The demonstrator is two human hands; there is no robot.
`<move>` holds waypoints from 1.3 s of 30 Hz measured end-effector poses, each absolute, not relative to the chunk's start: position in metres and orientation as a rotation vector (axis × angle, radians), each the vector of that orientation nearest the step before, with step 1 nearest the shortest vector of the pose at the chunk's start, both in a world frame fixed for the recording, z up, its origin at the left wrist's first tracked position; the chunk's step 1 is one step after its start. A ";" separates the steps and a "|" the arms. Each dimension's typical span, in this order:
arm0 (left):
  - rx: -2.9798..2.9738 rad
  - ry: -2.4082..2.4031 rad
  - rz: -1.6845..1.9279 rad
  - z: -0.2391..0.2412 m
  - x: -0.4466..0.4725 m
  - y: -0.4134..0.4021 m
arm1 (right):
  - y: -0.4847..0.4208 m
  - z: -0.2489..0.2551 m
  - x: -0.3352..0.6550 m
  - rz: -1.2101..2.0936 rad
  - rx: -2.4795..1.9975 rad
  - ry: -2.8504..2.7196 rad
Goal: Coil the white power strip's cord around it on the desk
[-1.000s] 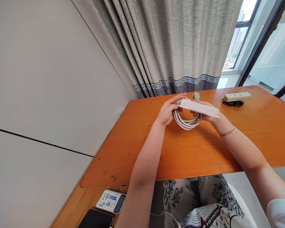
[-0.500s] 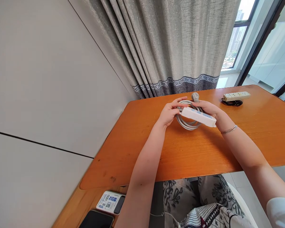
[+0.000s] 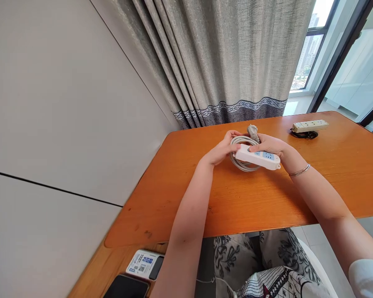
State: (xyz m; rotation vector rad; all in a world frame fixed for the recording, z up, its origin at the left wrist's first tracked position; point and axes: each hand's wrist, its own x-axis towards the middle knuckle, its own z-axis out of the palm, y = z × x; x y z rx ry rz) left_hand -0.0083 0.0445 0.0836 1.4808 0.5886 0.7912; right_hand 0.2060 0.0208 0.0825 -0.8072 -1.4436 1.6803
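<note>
Holding one white power strip [image 3: 257,160] and its coiled cord [image 3: 244,167] in two hands, over an orange-brown table [image 3: 161,198].

Left to right: one black slab [image 3: 126,287] and one white labelled device [image 3: 141,265], both on a lower wooden ledge [image 3: 96,273]; left hand [image 3: 220,150], closed narrowly on the coil and the strip's left end; strip slim, rounded, tilted down toward its right end, upper face bearing pale-blue socket panels [image 3: 268,155], count uncertain behind a thumb; cord pale grey, several loops, number not resolvable; one pale plug [image 3: 253,130], leaning, beyond the coil; right hand [image 3: 271,145], thumb on the strip's upper face, other fingers hidden, grip narrow; thin bracelet [image 3: 299,171] at that wrist; one cream power strip [image 3: 311,126], second of two, with one black cord bundle [image 3: 304,135], on the table's far right.
</note>
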 end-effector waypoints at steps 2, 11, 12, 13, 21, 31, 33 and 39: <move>1.620 0.680 0.754 0.086 -0.008 0.042 | 0.023 0.080 0.207 1.681 -0.854 -1.443; 1.795 0.667 0.704 0.093 -0.014 0.038 | 0.027 0.074 0.208 1.811 -0.853 -1.172; 1.807 0.655 0.713 0.093 -0.013 0.038 | 0.029 0.074 0.209 1.811 -0.862 -1.127; 1.823 0.649 0.724 0.092 -0.011 0.038 | 0.030 0.074 0.210 1.806 -0.876 -1.090; 1.717 0.669 0.859 0.076 -0.004 0.052 | 0.029 0.082 0.230 1.658 -0.944 -1.276; 1.625 0.755 0.851 0.059 -0.008 0.066 | 0.030 0.078 0.225 1.373 -1.087 -1.663; 1.618 0.756 0.831 0.057 -0.009 0.067 | 0.031 0.076 0.223 1.339 -1.119 -1.674; 1.487 0.739 0.699 0.055 -0.011 0.068 | 0.020 0.072 0.244 1.370 -1.218 -1.667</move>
